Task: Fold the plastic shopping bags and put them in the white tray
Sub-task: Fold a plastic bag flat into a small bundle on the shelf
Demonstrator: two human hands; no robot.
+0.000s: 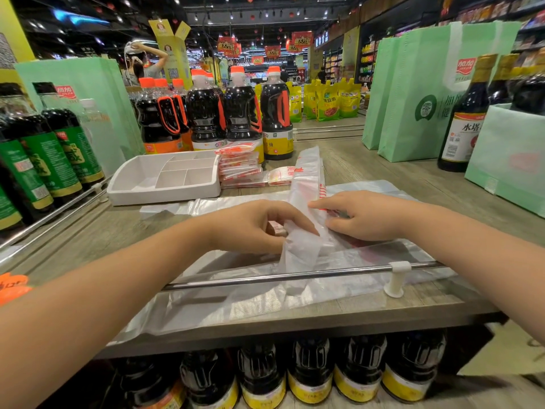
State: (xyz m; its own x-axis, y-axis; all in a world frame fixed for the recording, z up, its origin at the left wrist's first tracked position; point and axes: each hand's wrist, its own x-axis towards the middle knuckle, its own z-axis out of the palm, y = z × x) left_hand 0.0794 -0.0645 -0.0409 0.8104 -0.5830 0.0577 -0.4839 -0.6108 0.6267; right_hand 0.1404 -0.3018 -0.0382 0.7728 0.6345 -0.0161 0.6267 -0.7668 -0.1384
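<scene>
A long, narrow strip of clear plastic bag with red print [308,184] runs away from me across the wooden shelf. My left hand [253,225] pinches its near end, fingers curled on the crumpled plastic. My right hand [356,215] presses the strip from the right, index finger stretched along its edge, thumb against the plastic. More flat clear bags [265,299] lie spread under both hands and hang over the front edge. The white divided tray [165,193] sits at the back left, its compartments bare. A stack of folded bags [240,166] stands right of the tray.
Dark sauce bottles [241,113] line the back and left [50,160]. Green tote bags [421,93] and bottles [466,119] stand at the right. A metal rail [295,276] with a white bracket runs along the front edge. Bottles [309,376] fill the shelf below.
</scene>
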